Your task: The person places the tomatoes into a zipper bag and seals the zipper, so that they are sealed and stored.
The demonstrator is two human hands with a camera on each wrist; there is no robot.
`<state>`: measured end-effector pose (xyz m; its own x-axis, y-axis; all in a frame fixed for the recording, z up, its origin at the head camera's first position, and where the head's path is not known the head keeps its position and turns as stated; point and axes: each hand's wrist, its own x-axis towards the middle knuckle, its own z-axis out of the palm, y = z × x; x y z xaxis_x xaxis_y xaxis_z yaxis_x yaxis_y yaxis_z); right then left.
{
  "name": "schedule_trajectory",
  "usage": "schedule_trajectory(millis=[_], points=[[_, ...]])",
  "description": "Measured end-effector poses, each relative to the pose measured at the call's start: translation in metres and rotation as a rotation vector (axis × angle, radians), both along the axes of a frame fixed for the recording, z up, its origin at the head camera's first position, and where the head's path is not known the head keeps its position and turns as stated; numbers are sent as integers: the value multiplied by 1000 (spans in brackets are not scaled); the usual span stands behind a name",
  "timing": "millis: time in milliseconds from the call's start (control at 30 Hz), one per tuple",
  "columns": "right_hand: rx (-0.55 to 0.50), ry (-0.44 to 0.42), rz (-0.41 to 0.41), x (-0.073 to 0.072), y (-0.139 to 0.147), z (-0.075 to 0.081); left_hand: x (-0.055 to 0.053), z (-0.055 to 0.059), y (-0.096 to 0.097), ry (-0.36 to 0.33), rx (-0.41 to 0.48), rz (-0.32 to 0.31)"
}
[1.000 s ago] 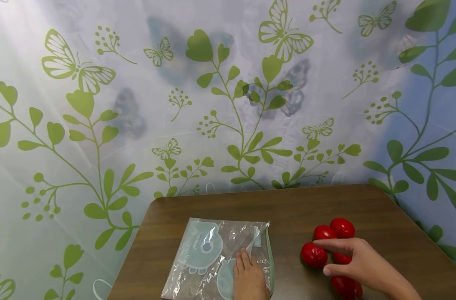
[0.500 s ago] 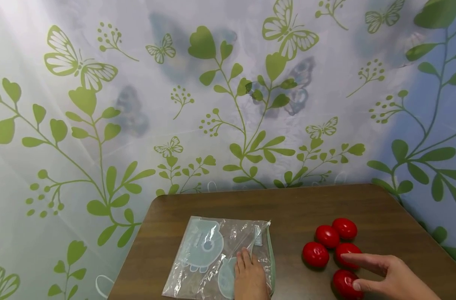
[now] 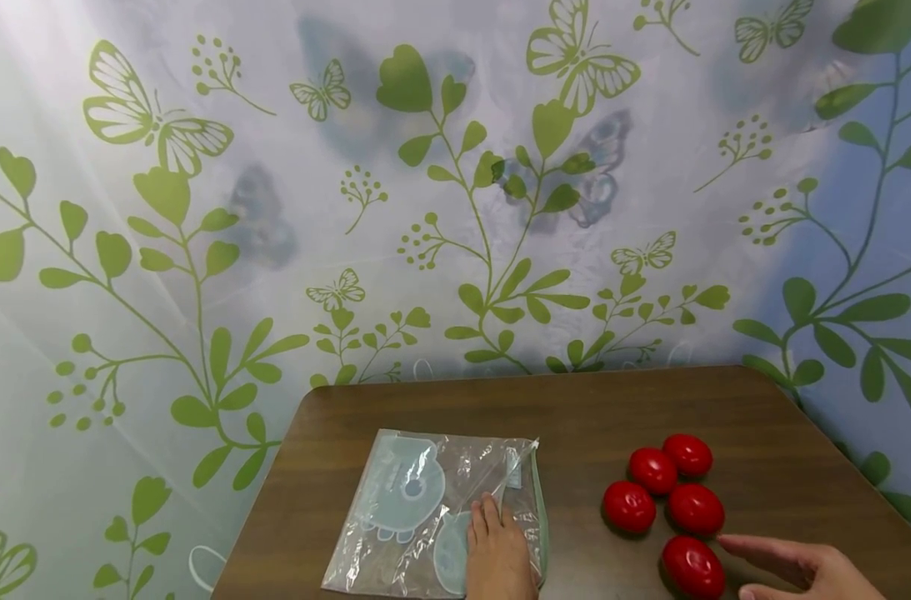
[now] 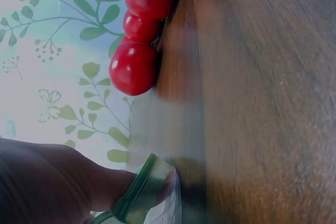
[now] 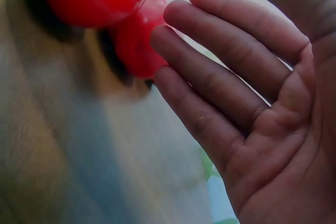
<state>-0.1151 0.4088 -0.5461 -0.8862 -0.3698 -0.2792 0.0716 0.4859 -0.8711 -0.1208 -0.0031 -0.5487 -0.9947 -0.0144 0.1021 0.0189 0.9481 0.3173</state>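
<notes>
On the left of the table lies a clear zip bag (image 3: 406,567) with pale blue animal prints. My left hand (image 3: 496,554) lies over its right part, fingers on top. In the left wrist view, the thumb goes in behind the bag's green edge (image 4: 137,187), its tip showing through the plastic, so that hand pinches the upper layer. My right hand (image 3: 811,571) is at the lower right, holding nothing, its fingers (image 5: 210,85) extended. Just left of it sits the nearest of several glossy red oval, tomato-like objects (image 3: 693,567).
The other red objects (image 3: 653,472) form a tight group behind the nearest one. Brown wood-grain covers the table (image 3: 575,417), whose rounded back edge meets a curtain (image 3: 463,208) printed with green leaves and butterflies. A white loop (image 3: 206,567) hangs beside the table's left edge.
My right hand has moved right and toward me, from over the red objects to their right side. The red objects and the left hand on the bag keep their places.
</notes>
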Motion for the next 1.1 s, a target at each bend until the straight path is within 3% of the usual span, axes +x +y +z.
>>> schedule_trajectory(millis=[267, 567, 867, 1100], points=[[-84, -66, -13, -1, 6, -18, -1, 2, -3, 6, -18, -30], [-88, 29, 39, -4, 1, -32, 0, 0, 0, 35, -22, -5], [-22, -18, -46, -4, -7, -33, 0, 2, 1, 14, -7, 0], [37, 3, -72, -4, -14, -34, 1, 1, 2, 25, -21, 5]])
